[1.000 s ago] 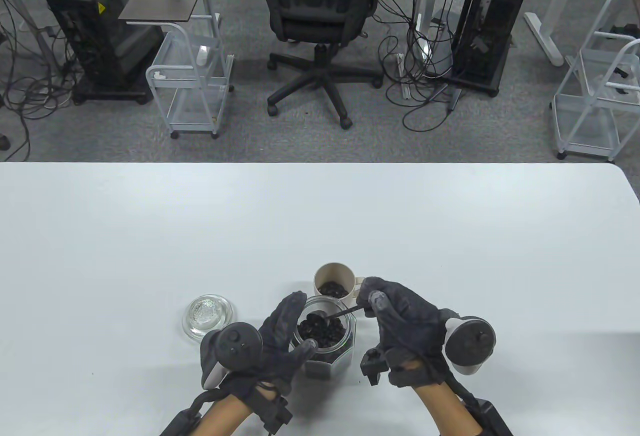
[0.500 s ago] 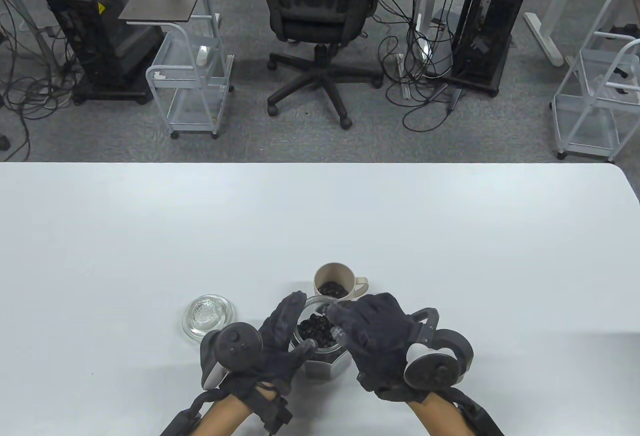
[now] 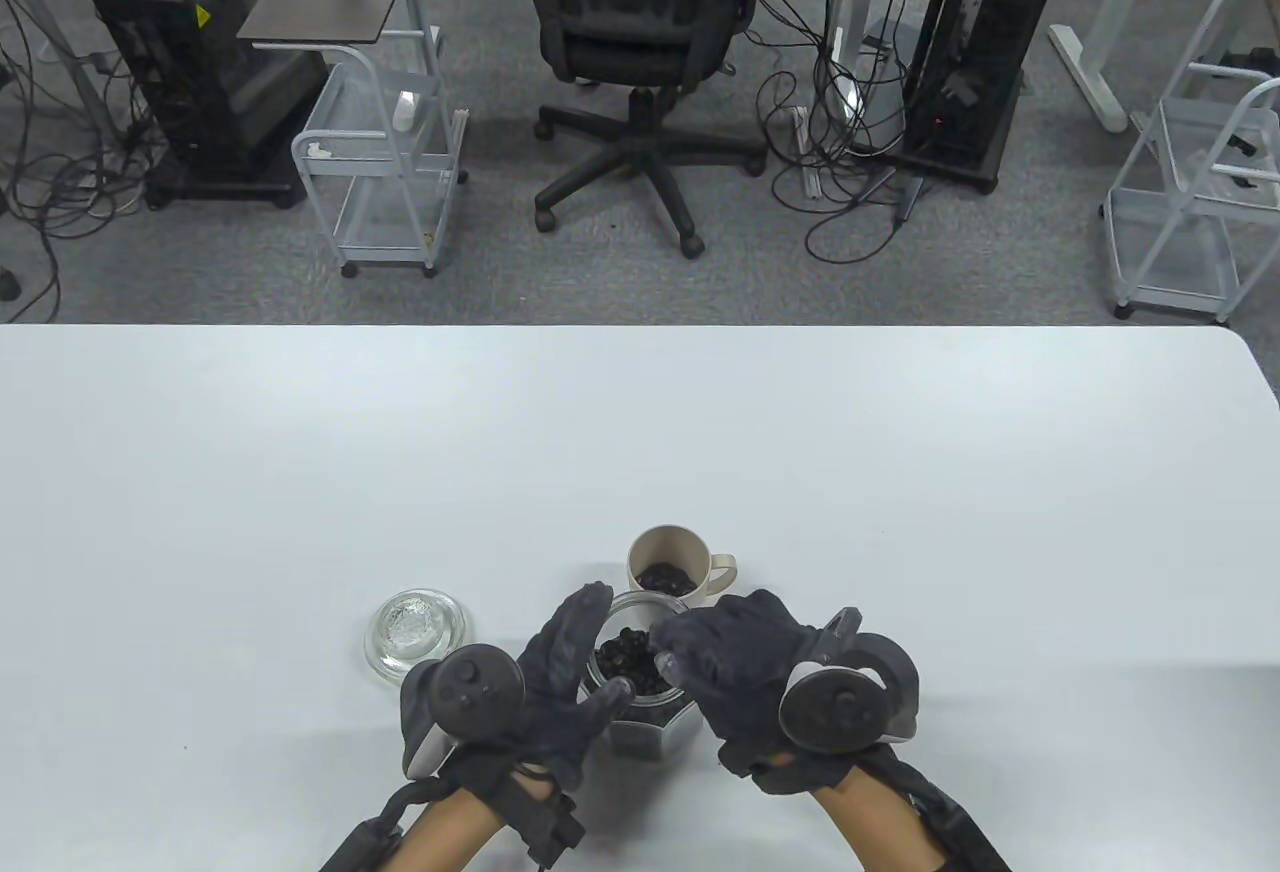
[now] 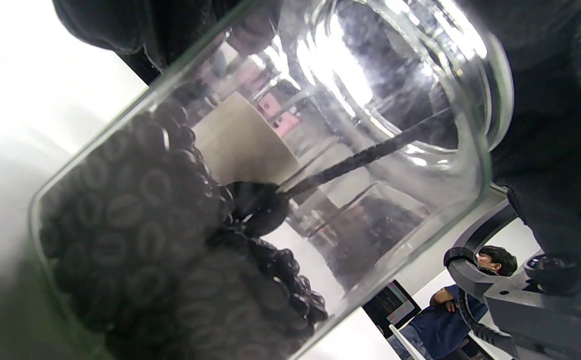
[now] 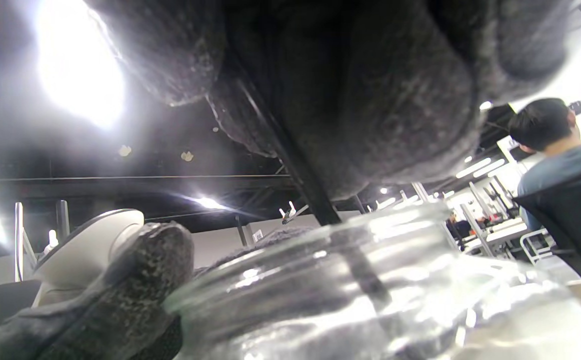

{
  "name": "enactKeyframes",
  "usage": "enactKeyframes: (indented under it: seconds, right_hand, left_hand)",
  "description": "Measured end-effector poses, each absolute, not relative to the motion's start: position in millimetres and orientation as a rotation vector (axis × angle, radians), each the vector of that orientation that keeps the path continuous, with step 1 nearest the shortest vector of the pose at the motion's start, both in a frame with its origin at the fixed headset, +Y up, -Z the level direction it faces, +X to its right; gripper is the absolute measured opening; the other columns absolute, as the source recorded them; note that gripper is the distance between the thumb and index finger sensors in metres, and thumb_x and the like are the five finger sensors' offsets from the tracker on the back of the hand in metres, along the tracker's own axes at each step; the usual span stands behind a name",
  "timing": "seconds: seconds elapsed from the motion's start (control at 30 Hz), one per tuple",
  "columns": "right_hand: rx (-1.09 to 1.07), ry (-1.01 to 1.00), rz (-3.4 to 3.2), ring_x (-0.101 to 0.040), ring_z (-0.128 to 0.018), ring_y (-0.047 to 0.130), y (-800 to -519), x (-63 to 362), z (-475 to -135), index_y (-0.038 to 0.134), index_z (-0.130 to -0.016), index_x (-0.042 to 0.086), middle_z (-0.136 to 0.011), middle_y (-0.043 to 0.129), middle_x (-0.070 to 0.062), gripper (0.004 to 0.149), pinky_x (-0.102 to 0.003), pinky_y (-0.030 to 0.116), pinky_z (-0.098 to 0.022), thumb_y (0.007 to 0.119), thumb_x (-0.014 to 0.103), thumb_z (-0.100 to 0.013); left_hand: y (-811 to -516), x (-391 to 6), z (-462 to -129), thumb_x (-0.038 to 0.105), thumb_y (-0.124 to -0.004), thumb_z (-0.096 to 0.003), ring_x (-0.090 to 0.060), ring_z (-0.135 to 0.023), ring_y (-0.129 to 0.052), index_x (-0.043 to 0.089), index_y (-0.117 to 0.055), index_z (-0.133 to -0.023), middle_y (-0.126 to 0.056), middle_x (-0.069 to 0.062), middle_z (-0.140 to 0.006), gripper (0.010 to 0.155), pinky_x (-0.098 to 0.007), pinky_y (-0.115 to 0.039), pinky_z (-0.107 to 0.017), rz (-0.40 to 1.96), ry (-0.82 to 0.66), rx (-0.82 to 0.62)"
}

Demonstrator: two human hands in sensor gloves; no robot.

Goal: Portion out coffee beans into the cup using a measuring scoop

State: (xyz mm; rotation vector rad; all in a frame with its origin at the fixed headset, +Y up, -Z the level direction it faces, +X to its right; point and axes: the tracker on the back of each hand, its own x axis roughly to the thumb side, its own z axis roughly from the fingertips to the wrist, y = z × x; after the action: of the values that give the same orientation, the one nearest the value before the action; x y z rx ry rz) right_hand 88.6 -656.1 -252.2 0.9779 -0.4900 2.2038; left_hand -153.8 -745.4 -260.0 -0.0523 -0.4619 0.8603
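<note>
Our left hand (image 3: 560, 682) grips the glass bean jar (image 3: 645, 702); our right hand (image 3: 735, 677) pinches the measuring scoop (image 4: 258, 207), its bowl buried in beans. We judge this the loading step; next, lift level toward the cup (image 3: 668, 562) just beyond.

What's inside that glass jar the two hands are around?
The glass jar holds dark coffee beans, with the black measuring scoop dipped into them. From above, the right hand covers part of the jar's mouth, so the scoop is hidden there.
</note>
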Motion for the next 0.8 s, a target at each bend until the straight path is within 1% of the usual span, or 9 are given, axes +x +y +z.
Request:
enactKeyframes:
  seconds: [0.1,0.23,0.3,0.37,0.63,0.8]
  right_hand:
    - [0.947,-0.418,2.195,-0.041,-0.035,0.1,-658,88,-255,0.091,-0.075,0.012,-0.062,0.097,-0.022,0.037,-0.057,0.077,-0.038,0.079,0.035,-0.049]
    - [0.85,-0.291,2.179,-0.039,-0.031,0.1,-661,90,-260,0.092,-0.075,0.012,-0.06,0.098,-0.022,0.037,-0.056,0.077,-0.036,0.08,0.035,-0.049]
    - [0.78,-0.266,2.179,-0.036,-0.03,0.1,-664,94,-264,0.092,-0.075,0.013,-0.06,0.098,-0.02,0.037,-0.054,0.079,-0.035,0.079,0.037,-0.049]
    - [0.709,-0.234,2.118,-0.038,-0.028,0.1,-666,97,-267,0.093,-0.074,0.011,-0.058,0.099,-0.022,0.037,-0.055,0.078,-0.034,0.08,0.035,-0.049]
    - [0.462,-0.134,1.977,-0.037,-0.023,0.102,-677,112,-277,0.092,-0.073,0.006,-0.054,0.1,-0.025,0.037,-0.053,0.081,-0.029,0.08,0.032,-0.049]
    - [0.347,-0.072,1.89,-0.037,-0.023,0.103,-685,118,-281,0.091,-0.073,0.005,-0.054,0.099,-0.025,0.038,-0.053,0.082,-0.028,0.079,0.031,-0.049]
  left_hand:
    - [-745,-154,-260,0.073,-0.058,-0.0426,-0.056,-0.103,-0.059,0.023,-0.025,-0.112,-0.039,-0.02,-0.118,0.092,-0.069,-0.054,-0.069,0.86,-0.46,-0.049]
    - [-746,-154,-260,0.072,-0.058,-0.043,-0.056,-0.103,-0.059,0.023,-0.025,-0.112,-0.039,-0.02,-0.118,0.091,-0.069,-0.054,-0.069,0.863,-0.458,-0.045]
    - [-746,-153,-260,0.072,-0.058,-0.043,-0.056,-0.103,-0.059,0.023,-0.025,-0.112,-0.039,-0.02,-0.118,0.091,-0.069,-0.053,-0.069,0.866,-0.458,-0.045]
    - [-746,-153,-260,0.072,-0.058,-0.0433,-0.056,-0.103,-0.059,0.023,-0.025,-0.112,-0.039,-0.02,-0.118,0.091,-0.069,-0.053,-0.069,0.863,-0.457,-0.045]
    - [-746,-153,-259,0.072,-0.057,-0.0432,-0.056,-0.103,-0.058,0.023,-0.025,-0.112,-0.038,-0.02,-0.118,0.091,-0.068,-0.054,-0.069,0.865,-0.457,-0.044]
    - [-746,-153,-259,0.072,-0.057,-0.0432,-0.056,-0.103,-0.059,0.023,-0.025,-0.112,-0.038,-0.02,-0.118,0.091,-0.069,-0.054,-0.069,0.865,-0.457,-0.045]
